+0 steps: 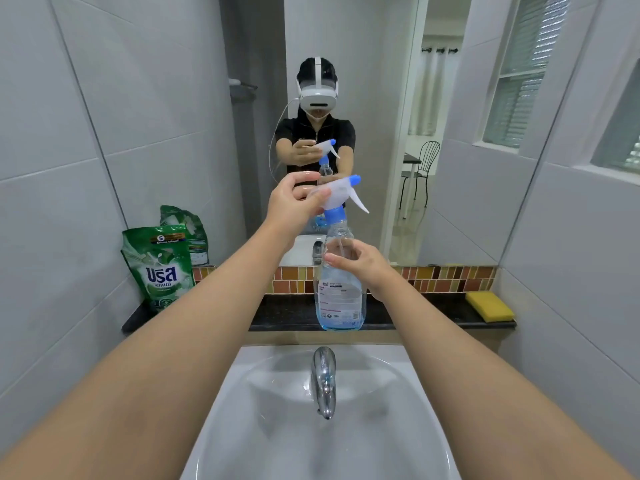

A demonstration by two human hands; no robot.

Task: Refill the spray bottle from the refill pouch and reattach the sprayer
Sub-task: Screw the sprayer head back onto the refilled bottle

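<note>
**Bottle held over the ledge, sprayer on its neck**

The person holds a clear spray bottle [341, 289] upright above the dark ledge [415, 315] behind the sink [263, 393]. A shallow layer of blue liquid sits at its bottom. The right hand [360, 266] wraps its fingers around the bottle's upper body, just under the shoulder. The left hand [294, 199] grips the back of the white sprayer [341, 194] between thumb and curled fingers. The sprayer's blue collar sits on the bottle neck, its trigger pointing right and its blue nozzle up; whether the collar is screwed tight cannot be told.

The green refill pouch [161, 268] stands upright at the left end of the ledge, against the tiled wall and well apart from the bottle. A yellow sponge [489, 305] lies at the right end of the ledge. A chrome tap [323, 379] rises from the sink directly below the bottle. Behind the ledge runs a strip of brown and orange mosaic tile [446, 277], and above it a mirror [374, 81] reflects the person, the bottle and the pouch. Both forearms stretch over the sink, hiding parts of the basin rim and ledge.
</note>
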